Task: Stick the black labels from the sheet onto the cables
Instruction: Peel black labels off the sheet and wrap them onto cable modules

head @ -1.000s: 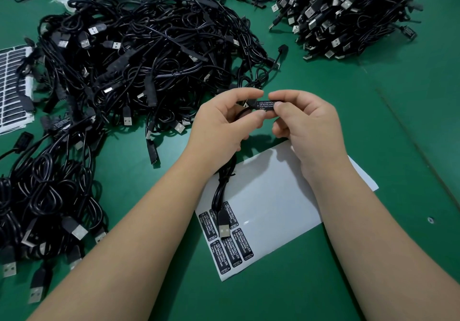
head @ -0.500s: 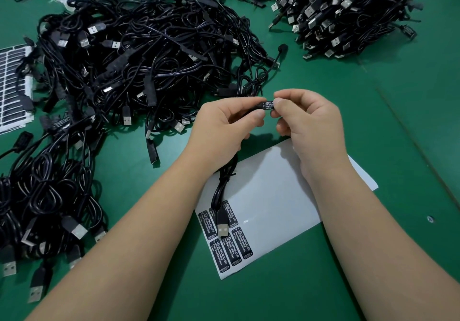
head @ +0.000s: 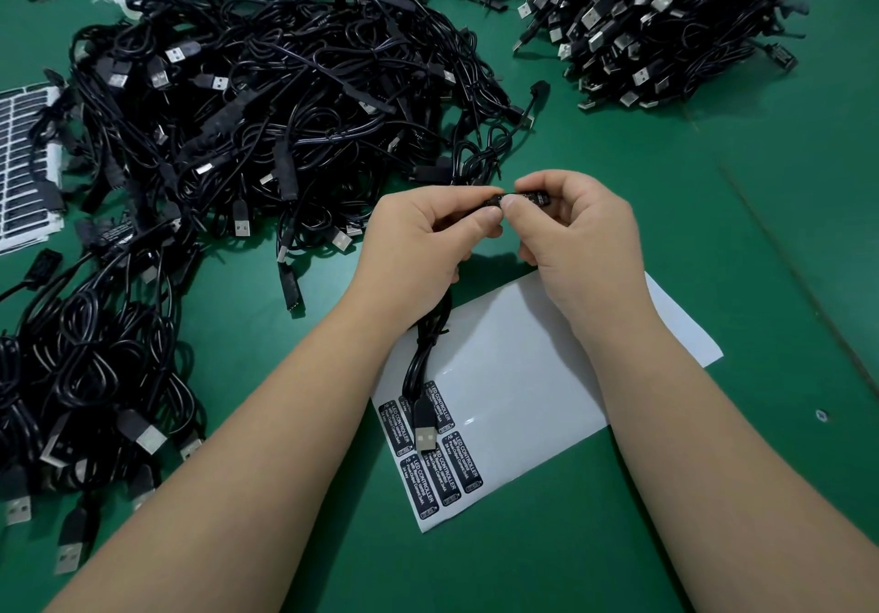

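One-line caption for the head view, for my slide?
Both hands, left hand and right hand, pinch a cable's controller above the label sheet beside cable piles.

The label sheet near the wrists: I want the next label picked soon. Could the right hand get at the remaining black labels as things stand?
Probably not at once. The right hand pinches the controller piece with the left hand, and a USB plug lies across the remaining labels on the label sheet.

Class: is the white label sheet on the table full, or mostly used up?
Mostly used up: the label sheet is largely bare, with a few black labels left at one corner.
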`<state>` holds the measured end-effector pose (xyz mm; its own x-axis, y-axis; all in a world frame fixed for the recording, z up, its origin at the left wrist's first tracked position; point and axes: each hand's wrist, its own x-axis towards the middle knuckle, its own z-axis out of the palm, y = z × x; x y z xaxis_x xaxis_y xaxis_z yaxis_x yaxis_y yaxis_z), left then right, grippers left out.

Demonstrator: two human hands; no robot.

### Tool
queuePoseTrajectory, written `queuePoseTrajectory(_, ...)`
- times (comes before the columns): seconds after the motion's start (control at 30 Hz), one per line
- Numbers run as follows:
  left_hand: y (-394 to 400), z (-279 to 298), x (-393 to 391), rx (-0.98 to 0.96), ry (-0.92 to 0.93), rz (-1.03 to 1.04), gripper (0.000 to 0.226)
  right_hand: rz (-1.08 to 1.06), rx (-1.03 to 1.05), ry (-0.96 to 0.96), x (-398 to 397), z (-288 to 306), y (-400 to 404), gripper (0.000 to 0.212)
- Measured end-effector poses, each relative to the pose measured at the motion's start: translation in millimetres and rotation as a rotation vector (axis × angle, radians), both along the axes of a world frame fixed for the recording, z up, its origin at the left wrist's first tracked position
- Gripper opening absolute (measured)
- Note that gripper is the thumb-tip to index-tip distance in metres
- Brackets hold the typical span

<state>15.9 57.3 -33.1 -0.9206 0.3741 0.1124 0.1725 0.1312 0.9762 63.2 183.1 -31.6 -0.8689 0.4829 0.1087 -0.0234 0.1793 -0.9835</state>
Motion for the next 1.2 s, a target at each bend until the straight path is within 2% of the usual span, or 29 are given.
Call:
queuePoseTrajectory(0.57,0,3,3,-0.042,0.067,-0.06,0.021,-0.075,0.093,-0.034,2,1,0,0.011)
queuePoseTrajectory(0.77,1,2,3,-0.008,0.052,-0.04,0.017,-0.069,0.009,-0.064,3,7,0,0.021)
queuePoseTrajectory(0.97,0,1,1,0.015,0.018,-0.001,0.015,-0.015,-0.28,-0.028,4,11,0,0.017)
queuePoseTrajectory(1.2,-2,3,-1,0.069,-0.02,-0.038,0.022,0.035,-0.302,0.0,3,11,1,0.018)
